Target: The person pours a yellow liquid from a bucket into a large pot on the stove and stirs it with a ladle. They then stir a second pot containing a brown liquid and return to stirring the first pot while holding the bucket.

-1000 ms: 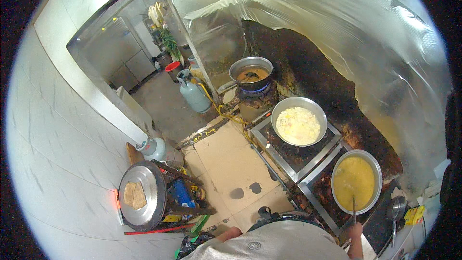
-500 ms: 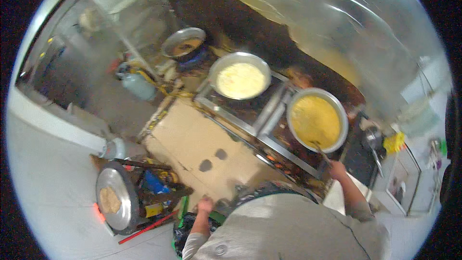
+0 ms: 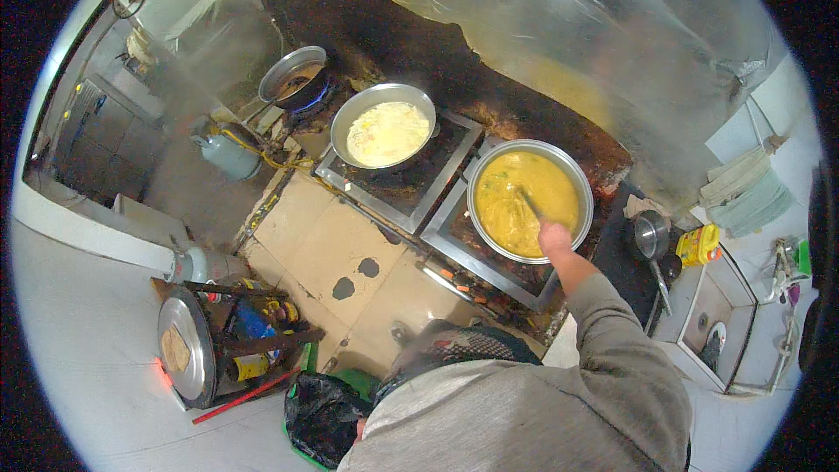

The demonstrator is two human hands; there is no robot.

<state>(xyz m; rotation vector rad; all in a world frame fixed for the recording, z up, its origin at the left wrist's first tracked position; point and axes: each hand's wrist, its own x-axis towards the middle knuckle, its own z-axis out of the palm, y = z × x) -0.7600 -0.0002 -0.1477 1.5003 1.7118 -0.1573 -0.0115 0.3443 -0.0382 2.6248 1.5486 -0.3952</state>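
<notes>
My right hand (image 3: 552,238) reaches out over a wide metal pot of yellow curry (image 3: 559,177) on the right burner and is closed on the handle of a ladle (image 3: 527,204) that dips into the curry. On the burner to the left stands a metal pan of pale white food (image 3: 384,127). Only a sliver of my left hand (image 3: 359,428) shows, low beside my body and next to a black bag (image 3: 319,411). Its fingers are hidden.
A third pot (image 3: 295,77) sits on a far burner, with a grey gas cylinder (image 3: 223,153) on the floor nearby. A round griddle with a flatbread (image 3: 183,345) stands at lower left. At right are a small metal cup (image 3: 651,234), a yellow container (image 3: 699,245), folded towels (image 3: 743,192) and a sink (image 3: 712,323).
The view has swung and closed in on the stove. My right arm has stretched further over the yellow pot, still holding the ladle. My left hand has dropped mostly out of sight.
</notes>
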